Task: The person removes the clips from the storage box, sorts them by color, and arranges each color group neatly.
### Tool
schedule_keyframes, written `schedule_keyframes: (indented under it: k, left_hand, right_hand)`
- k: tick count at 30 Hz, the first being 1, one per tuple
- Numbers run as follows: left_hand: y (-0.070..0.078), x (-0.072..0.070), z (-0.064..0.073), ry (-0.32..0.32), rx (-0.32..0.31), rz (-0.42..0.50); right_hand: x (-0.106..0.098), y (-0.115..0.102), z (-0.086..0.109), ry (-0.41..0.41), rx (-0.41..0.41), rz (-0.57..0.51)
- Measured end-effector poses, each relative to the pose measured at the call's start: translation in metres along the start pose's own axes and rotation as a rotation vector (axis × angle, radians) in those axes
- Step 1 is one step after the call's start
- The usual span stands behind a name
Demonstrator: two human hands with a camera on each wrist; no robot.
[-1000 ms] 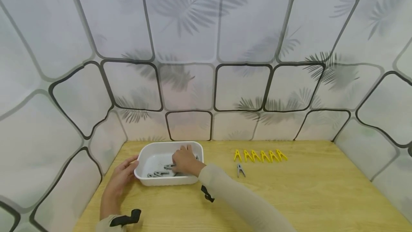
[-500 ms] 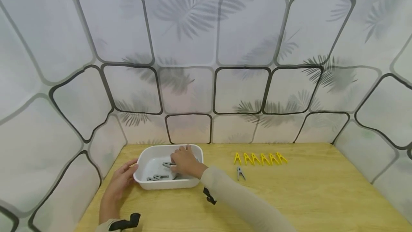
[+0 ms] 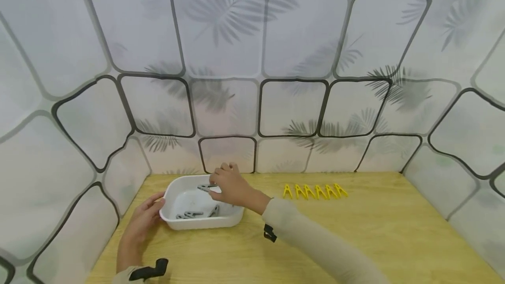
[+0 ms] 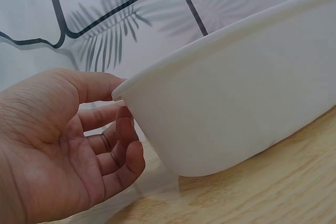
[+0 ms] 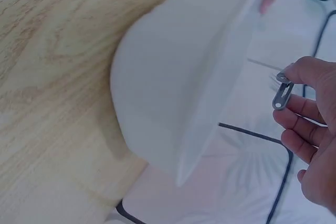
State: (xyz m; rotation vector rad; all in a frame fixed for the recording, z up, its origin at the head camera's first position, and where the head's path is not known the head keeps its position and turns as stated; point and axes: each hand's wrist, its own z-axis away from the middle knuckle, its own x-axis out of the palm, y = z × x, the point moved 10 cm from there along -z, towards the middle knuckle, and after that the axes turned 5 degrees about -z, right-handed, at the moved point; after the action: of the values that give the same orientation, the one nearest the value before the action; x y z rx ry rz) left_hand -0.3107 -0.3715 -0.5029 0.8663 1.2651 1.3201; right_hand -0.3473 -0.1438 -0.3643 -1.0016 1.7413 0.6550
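Note:
My right hand (image 3: 233, 188) pinches a grey clothespin (image 3: 204, 187) above the white plastic tub (image 3: 202, 223). In the right wrist view the clothespin (image 5: 283, 94) sits between thumb and fingertips, with the tub's outer wall (image 5: 157, 72) to its left. My left hand (image 3: 143, 217) holds the tub's left end; the left wrist view has the thumb at the rim (image 4: 157, 66) and the other fingers curled beside the wall below. Several more grey clothespins (image 3: 190, 214) lie on the tub's floor, toward its near side.
Several yellow clothespins (image 3: 314, 191) stand out in a row on the wooden table (image 3: 355, 222), right of the tub. My right sleeve (image 3: 311, 236) crosses the table in front of them. A patterned wall covering (image 3: 229, 108) rises behind and at both sides.
My right hand has lifted out of the tub with a grey clothespin. The single grey clothespin below the yellow row is now hidden behind the right sleeve. The left hand stays at the tub.

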Motion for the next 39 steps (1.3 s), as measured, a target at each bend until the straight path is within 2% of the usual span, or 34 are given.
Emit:
schedule_keyframes:
  k: [5, 11, 20, 27, 32, 35, 39]
  left_hand:
    - [-0.001, 0.002, -0.001, -0.013, 0.002, 0.035]
    - [-0.002, 0.003, -0.001, -0.025, 0.005, 0.060]
    - [-0.004, 0.002, 0.000, -0.018, -0.031, 0.077]
    - [-0.001, 0.002, -0.002, -0.038, 0.001, 0.067]
    - [0.000, 0.003, -0.003, -0.060, -0.007, 0.122]
    - [0.001, 0.003, -0.003, -0.062, -0.007, 0.124]
    - [0.000, 0.004, -0.002, -0.064, 0.003, 0.127]
  right_hand:
    - [-0.027, 0.015, 0.017, 0.051, 0.033, -0.102]
    - [-0.044, 0.049, 0.048, 0.107, 0.097, -0.177]
    - [-0.059, 0.098, 0.104, 0.172, 0.223, -0.151]
    - [-0.062, 0.137, 0.143, 0.190, 0.357, -0.107]
    - [-0.065, 0.152, 0.165, 0.202, 0.435, -0.078]
    - [-0.065, 0.158, 0.176, 0.204, 0.474, -0.050]
    - [-0.059, 0.164, 0.189, 0.169, 0.530, -0.010]
